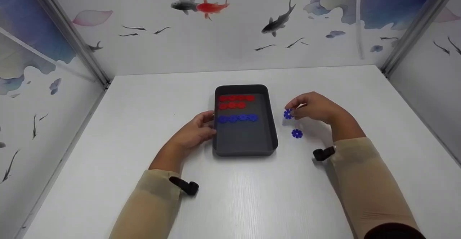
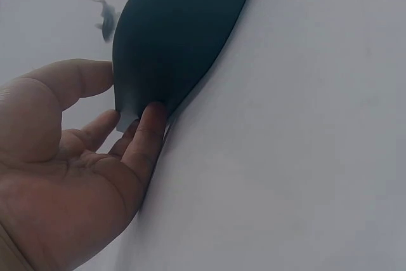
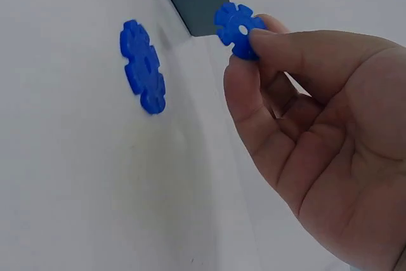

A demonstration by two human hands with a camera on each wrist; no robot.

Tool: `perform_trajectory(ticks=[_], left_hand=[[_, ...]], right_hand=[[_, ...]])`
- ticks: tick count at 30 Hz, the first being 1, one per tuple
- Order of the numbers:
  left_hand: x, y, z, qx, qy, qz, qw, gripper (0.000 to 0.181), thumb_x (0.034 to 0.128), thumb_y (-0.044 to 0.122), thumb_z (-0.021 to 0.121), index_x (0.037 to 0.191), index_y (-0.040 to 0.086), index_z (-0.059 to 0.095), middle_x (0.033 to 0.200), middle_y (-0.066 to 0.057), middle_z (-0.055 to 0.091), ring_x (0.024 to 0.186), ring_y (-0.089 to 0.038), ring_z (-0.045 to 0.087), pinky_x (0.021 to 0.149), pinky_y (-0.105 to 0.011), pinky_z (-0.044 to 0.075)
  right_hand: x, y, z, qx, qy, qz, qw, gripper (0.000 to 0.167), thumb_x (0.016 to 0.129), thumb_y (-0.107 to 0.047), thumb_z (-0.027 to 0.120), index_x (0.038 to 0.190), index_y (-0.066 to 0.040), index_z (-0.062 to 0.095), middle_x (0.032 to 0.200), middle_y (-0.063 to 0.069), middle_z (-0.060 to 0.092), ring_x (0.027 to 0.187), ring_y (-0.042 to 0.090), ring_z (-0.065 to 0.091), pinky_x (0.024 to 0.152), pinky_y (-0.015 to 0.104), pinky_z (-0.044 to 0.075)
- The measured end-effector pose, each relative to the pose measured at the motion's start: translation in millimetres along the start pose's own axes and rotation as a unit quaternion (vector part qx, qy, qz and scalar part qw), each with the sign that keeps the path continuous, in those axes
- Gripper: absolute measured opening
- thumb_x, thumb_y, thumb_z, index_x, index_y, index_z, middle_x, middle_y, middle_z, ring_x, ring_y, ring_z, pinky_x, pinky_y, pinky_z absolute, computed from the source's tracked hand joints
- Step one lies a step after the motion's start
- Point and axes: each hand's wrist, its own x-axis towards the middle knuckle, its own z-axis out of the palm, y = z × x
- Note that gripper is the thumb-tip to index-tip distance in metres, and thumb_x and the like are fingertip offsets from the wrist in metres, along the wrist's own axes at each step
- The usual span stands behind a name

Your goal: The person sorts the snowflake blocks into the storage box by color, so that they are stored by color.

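Note:
My right hand pinches a blue snowflake building disc between thumb and fingertips, holding it up beside the tray's right wall. A second blue snowflake disc lies on the table below that hand. My left hand rests its fingertips against the outer left wall of a dark grey rectangular tray. In the left wrist view, its thumb and fingers touch the tray's wall. Inside the tray are two rows of red snowflake discs and, nearer me, one row of blue snowflake discs.
The white table is bounded by a printed back panel and side panels with metal corner posts. Black wrist-camera mounts stick out from both sleeves. The tray's raised rim stands between the two hands.

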Motion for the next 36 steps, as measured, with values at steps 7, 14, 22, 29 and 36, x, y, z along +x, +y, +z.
perform_trajectory(ticks=[7,14,22,29,36], left_hand=[[-0.4,-1.2,-1.4,-0.001,0.003,0.002,1.0,0.076,0.095,-0.005,0.065,0.163,0.017,0.038,0.166,-0.005,0.044,0.151,-0.024,0.049,0.119,-0.042,0.048],[-0.5,-2.4,-1.6,-0.01,-0.004,0.011,0.9999,0.077,0.0949,-0.007,0.063,0.164,0.014,0.036,0.165,-0.007,0.044,0.151,-0.025,0.05,0.118,-0.042,0.048],[-1.5,-2.7,-1.1,-0.013,-0.001,0.009,0.9999,0.078,0.0949,-0.007,0.063,0.164,0.015,0.036,0.164,-0.006,0.044,0.15,-0.024,0.051,0.119,-0.043,0.047],[-1.4,-1.0,-1.5,0.002,0.004,0.005,1.0,0.078,0.0953,-0.003,0.065,0.165,0.015,0.036,0.165,-0.005,0.044,0.15,-0.024,0.05,0.121,-0.043,0.046],[-1.1,0.8,-1.0,0.012,-0.004,0.007,0.9999,0.078,0.0956,-0.002,0.065,0.165,0.016,0.035,0.166,-0.005,0.043,0.15,-0.023,0.049,0.12,-0.042,0.047]], right_hand=[[-0.6,-31,13,0.049,0.002,-0.046,0.9977,0.023,0.102,-0.016,0.069,0.123,-0.017,0.078,0.115,0.007,0.077,0.103,0.025,0.075,0.112,0.052,0.054],[2.2,-58,38,0.057,-0.034,-0.112,0.9914,0.026,0.102,-0.016,0.07,0.128,-0.012,0.076,0.118,0.009,0.075,0.102,0.025,0.075,0.101,0.038,0.06],[11.7,-92,60,0.084,-0.054,-0.137,0.9855,0.028,0.102,-0.015,0.071,0.13,-0.014,0.075,0.119,0.007,0.075,0.105,0.028,0.074,0.094,0.035,0.063],[38.0,-124,67,0.11,-0.081,-0.149,0.9794,0.028,0.101,-0.012,0.073,0.129,-0.013,0.075,0.123,0.006,0.076,0.11,0.026,0.074,0.095,0.034,0.063],[69.8,-141,75,0.08,-0.103,-0.136,0.982,0.031,0.099,-0.011,0.073,0.131,-0.013,0.075,0.106,0.002,0.072,0.096,0.021,0.069,0.092,0.04,0.06]])
